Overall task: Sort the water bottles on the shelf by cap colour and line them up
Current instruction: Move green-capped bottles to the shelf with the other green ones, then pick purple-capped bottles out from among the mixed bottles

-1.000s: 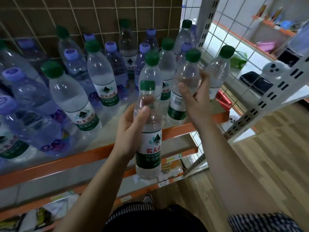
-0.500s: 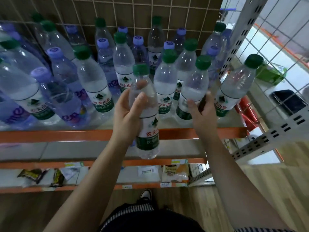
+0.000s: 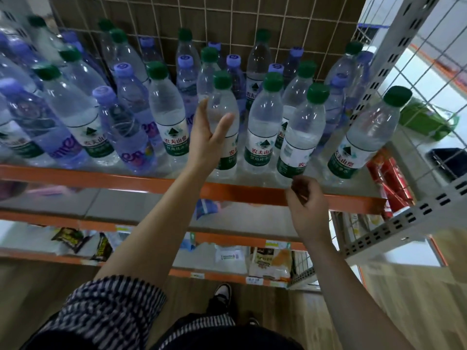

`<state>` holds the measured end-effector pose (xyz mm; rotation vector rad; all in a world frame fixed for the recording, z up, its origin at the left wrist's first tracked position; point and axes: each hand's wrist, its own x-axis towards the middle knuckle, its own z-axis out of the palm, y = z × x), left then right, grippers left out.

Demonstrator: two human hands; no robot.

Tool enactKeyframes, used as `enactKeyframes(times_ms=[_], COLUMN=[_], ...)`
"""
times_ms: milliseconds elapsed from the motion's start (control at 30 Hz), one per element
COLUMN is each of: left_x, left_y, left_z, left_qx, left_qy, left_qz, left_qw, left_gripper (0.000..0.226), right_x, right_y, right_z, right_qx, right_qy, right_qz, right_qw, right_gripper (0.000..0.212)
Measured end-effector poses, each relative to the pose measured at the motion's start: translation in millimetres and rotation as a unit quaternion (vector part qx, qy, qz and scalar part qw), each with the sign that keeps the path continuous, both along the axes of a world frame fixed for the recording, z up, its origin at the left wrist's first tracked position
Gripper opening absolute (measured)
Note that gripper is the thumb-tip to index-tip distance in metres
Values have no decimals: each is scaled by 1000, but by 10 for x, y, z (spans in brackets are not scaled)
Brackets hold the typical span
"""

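Fingers (image 3: 202, 109) of your left hand (image 3: 207, 142) spread almost straight around a green-capped bottle (image 3: 223, 97) standing at the front of the shelf (image 3: 101, 176), centre frame. Your right hand (image 3: 307, 208) hangs loosely curled and empty just below the shelf edge, right of centre.

At left of frame, purple-capped bottles (image 3: 118, 127) stand mixed among green ones, so the sorting looks far from done; to the right of your left hand, a green-capped row (image 3: 262, 127) lines the front edge. Judging by the full, clear bodies, each bottle should feel fairly heavy, its thin plastic yielding under a squeeze and its smooth shoulder likely slippery. Take hold around the labelled waist, thumb opposite fingers, not by the cap, and set the base flat before you let go.
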<state>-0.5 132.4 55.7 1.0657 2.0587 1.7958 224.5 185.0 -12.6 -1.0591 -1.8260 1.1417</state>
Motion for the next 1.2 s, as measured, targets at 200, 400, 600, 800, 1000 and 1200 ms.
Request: enactKeyframes(times_ms=[200,400,600,800,1000,1200], left_x=[76,-24,-262,-1082,-1935,-2286], left_y=[-66,-354,-1085,-1776,-2279,-2402], left_z=[14,-60,-159,-317,-435,-541], left_qx=[-47,-70,47,45,17,-9], left_qy=[47,90,65,45,58,55], left_qz=[-11,-10,40,111,183,204], left_qw=[998,993,996,992,981,977], left_gripper=[81,62,22,25,34,46], right_x=[-125,-413,-990,-2041,-2873,-3145], right_y=[-240,-479,-752,-1133,-1352,-1335], right_z=[62,276,370,335,166,60], right_qx=[-10,-24,-6,32,54,16], right_qy=[49,81,88,46,43,25], right_qz=[40,100,165,207,132,63], right_qw=[998,991,982,977,989,998], right_gripper=[18,20,22,43,52,71])
